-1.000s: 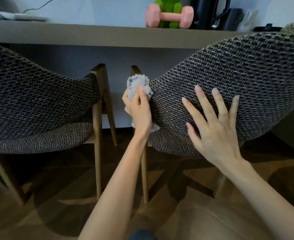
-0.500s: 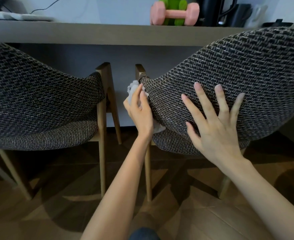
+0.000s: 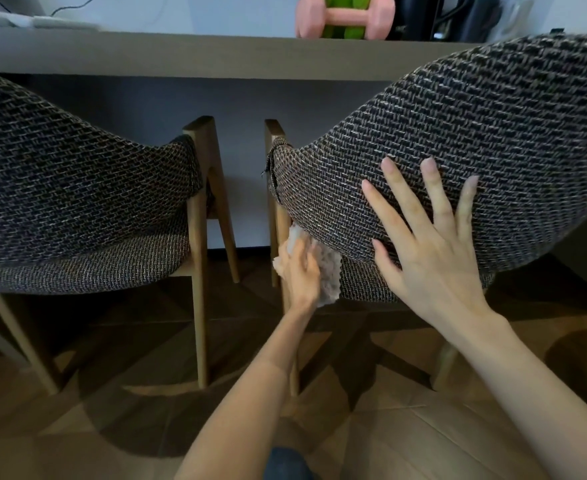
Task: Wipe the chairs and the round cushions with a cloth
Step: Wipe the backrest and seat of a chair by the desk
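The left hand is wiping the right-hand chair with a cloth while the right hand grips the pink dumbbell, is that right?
Not quite: in the head view the right hand lies flat, fingers spread, on the right-hand chair; the pink dumbbell sits on the shelf. The left hand does hold the cloth against that chair.

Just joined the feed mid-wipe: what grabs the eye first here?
The right hand lies spread flat on the woven back of the right chair, which fills the upper right. Beside it, the left hand holds a pale cloth against that chair's lower left edge. A pink dumbbell sits on the desk at top centre.
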Motion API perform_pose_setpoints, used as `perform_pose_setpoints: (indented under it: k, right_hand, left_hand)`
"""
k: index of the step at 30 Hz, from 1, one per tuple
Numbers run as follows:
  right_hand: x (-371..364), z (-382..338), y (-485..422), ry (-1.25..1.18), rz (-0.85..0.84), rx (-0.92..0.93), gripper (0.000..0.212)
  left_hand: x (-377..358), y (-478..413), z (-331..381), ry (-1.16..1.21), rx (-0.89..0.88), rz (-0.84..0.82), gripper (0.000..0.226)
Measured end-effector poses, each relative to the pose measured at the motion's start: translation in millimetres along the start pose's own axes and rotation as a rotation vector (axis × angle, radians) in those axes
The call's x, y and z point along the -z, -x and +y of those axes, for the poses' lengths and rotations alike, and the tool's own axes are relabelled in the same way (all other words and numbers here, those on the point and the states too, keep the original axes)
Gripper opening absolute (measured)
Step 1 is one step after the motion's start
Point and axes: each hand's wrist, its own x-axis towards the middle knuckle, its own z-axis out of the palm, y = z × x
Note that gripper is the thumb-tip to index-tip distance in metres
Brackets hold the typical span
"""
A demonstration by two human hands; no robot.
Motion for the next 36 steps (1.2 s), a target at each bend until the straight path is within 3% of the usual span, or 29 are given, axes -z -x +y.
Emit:
perform_pose_setpoints:
  k: [5,7,10,15,19,23,27,36]
  right_hand:
    - [1,2,10,-0.030,-0.049,0.033,0.071]
    - [0,2,14,-0.031,-0.062,0.041,0.072]
    - [-3,4,17,-0.046,-0.053,0.028,0.072]
    - [-8,6,16,-0.063,-0.047,0.032,0.077]
    - [-7,6,16,-0.102,-0.034,0.035,0.072]
    - [3,17,18,-0.195,0.116,0.044,0.054]
    - [17,29,20,-0.249,0.257,-0.096,0.041]
    - [41,38,56,-0.400,0.037,-0.414,0.028]
  left_hand:
    - [18,-10,27,0.272,-0.014,0.411,0.022]
    - [28,-13,43,0.330,-0.081,0.474,0.024]
    - [34,-21,63,0.308,-0.185,0.416,0.029]
    - [38,-34,63,0.206,-0.093,0.275,0.031]
    - [47,-20,80,0.231,-0.244,0.282,0.027]
    - [44,18,110,0.297,-0.366,0.305,0.025]
    - [30,56,127,0.334,-0.481,0.229,0.029]
    - [6,103,103,0.380,-0.404,-0.064,0.043]
